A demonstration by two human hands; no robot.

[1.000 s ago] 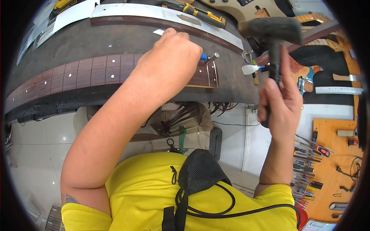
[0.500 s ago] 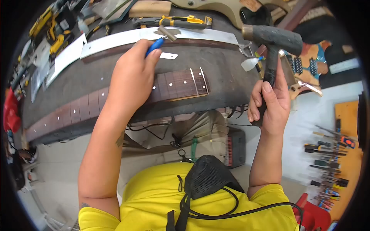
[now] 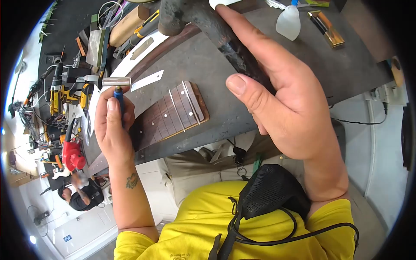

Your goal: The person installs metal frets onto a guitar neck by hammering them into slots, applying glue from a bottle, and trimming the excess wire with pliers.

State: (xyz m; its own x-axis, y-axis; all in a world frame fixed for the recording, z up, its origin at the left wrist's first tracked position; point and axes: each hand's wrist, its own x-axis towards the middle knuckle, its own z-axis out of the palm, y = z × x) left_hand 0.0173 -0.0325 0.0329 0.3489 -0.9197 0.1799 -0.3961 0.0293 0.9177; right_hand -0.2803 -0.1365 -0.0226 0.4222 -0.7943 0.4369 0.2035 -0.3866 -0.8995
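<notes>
My left hand (image 3: 115, 130) is closed around a blue-handled tool (image 3: 116, 82) with a metal crosspiece at its top, held upright over the left part of a guitar neck. Close to the camera, my right hand (image 3: 286, 95) grips a black hammer (image 3: 225, 39) by its handle, index finger stretched along it; the hammer's head is partly cut off by the top edge. The guitar neck (image 3: 156, 123) has a dark fretboard with white dots and two bright frets near its right end. Beyond it lies a small white plate (image 3: 148, 80).
A long white strip (image 3: 119, 69) lies behind the neck. Yellow power tools (image 3: 58, 97) and a red tool (image 3: 73, 155) crowd the left. A squeeze bottle (image 3: 289, 24) and a small gold case (image 3: 326, 28) are at upper right. Another person (image 3: 89, 195) is in the left background.
The view has turned. My right hand has brought the hammer up much nearer the camera. My left hand has tipped the blue-handled tool upright and keeps hold of it.
</notes>
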